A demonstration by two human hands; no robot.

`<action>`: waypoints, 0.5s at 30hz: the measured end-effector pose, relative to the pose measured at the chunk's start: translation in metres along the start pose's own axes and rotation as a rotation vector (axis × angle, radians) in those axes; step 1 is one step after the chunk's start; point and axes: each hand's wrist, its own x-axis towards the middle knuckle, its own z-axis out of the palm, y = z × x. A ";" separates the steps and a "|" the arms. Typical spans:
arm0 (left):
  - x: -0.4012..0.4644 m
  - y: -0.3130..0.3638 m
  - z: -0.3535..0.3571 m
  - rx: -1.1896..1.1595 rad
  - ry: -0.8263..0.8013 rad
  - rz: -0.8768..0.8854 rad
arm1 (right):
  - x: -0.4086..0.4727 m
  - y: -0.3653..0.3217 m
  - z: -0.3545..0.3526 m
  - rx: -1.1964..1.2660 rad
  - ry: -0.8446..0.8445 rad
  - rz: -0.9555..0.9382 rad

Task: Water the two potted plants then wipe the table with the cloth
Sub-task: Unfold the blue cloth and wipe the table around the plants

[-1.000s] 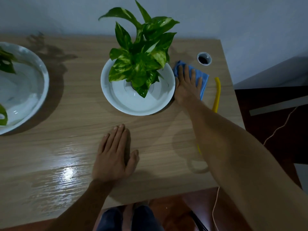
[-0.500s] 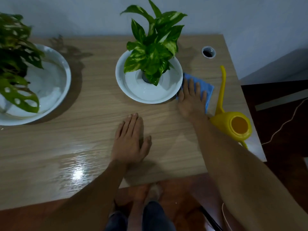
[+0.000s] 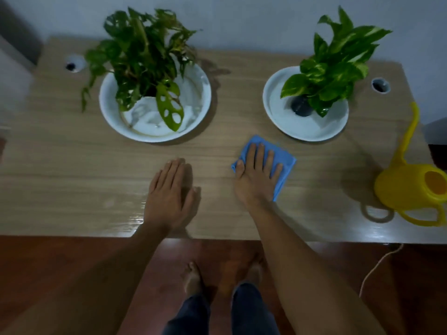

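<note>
Two potted plants stand in white bowls on the wooden table (image 3: 72, 165): a holey-leaved plant (image 3: 145, 68) at the back left and a variegated plant (image 3: 333, 66) at the back right. A blue cloth (image 3: 281, 157) lies flat between and in front of them. My right hand (image 3: 257, 175) presses palm-down on the cloth, fingers spread. My left hand (image 3: 170, 194) rests flat on the bare tabletop to its left, holding nothing. A yellow watering can (image 3: 408, 187) stands at the right edge of the table.
Round cable holes sit at the back left (image 3: 72, 66) and back right (image 3: 381, 85) of the table. A wall runs behind it. A white cord (image 3: 377, 267) hangs off the front right. My feet stand on the red-brown floor below the front edge.
My right hand has slid the blue cloth from beside the right plant's bowl leftward and toward the front. The view has pulled back and shifted left, showing both plants.
</note>
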 end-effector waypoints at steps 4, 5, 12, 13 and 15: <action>-0.014 -0.051 -0.019 0.024 0.003 -0.127 | -0.006 -0.074 0.020 -0.016 -0.040 -0.162; -0.016 -0.061 -0.023 0.020 0.003 -0.151 | -0.009 -0.090 0.024 -0.013 -0.043 -0.189; -0.017 -0.112 -0.046 -0.030 0.088 -0.354 | -0.052 -0.164 0.052 -0.067 -0.057 -0.439; -0.016 -0.117 -0.048 -0.043 0.097 -0.375 | -0.055 -0.162 0.053 -0.096 -0.059 -0.497; -0.014 -0.128 -0.052 -0.056 0.111 -0.411 | -0.056 -0.157 0.054 -0.134 -0.048 -0.563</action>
